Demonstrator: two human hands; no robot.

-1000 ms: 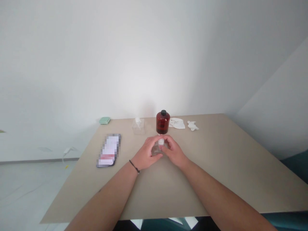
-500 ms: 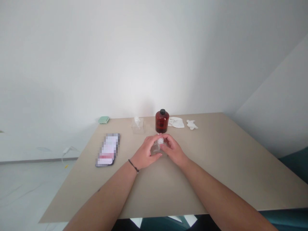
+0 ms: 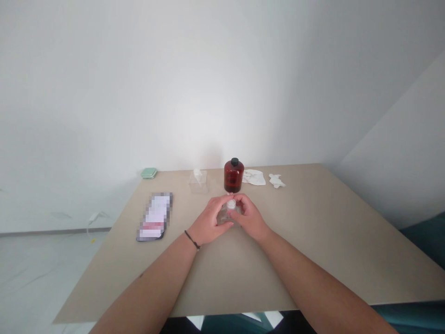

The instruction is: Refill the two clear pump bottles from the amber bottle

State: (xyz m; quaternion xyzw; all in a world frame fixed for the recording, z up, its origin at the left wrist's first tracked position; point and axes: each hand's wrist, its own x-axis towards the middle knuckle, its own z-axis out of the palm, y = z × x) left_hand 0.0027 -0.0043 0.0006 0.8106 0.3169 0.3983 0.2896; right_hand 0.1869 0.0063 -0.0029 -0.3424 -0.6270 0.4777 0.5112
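A small clear bottle (image 3: 224, 215) with a white cap (image 3: 231, 204) stands on the table between my hands. My left hand (image 3: 210, 220) curves round its left side, thumb low in front and fingers behind. From the right, my right hand (image 3: 251, 216) holds the same bottle, its thumb across the front just below the cap and its fingers bent behind. The fingertips of both hands come close together at the back, partly hidden. Directly behind them is a dark red-brown bottle (image 3: 233, 176) with a black cap, upright and untouched.
On the table (image 3: 239, 273), a phone (image 3: 155, 217) lies to the left. Along the back are a green case (image 3: 149, 173), a clear tissue box (image 3: 199, 184), a flat tissue (image 3: 254, 177) and a crumpled tissue (image 3: 276, 181). A wall (image 3: 222, 83) rises behind.
My right thumb has shifted slightly left across the front of the clear bottle. Otherwise both hands keep their places, and the whole view has drifted very slightly.
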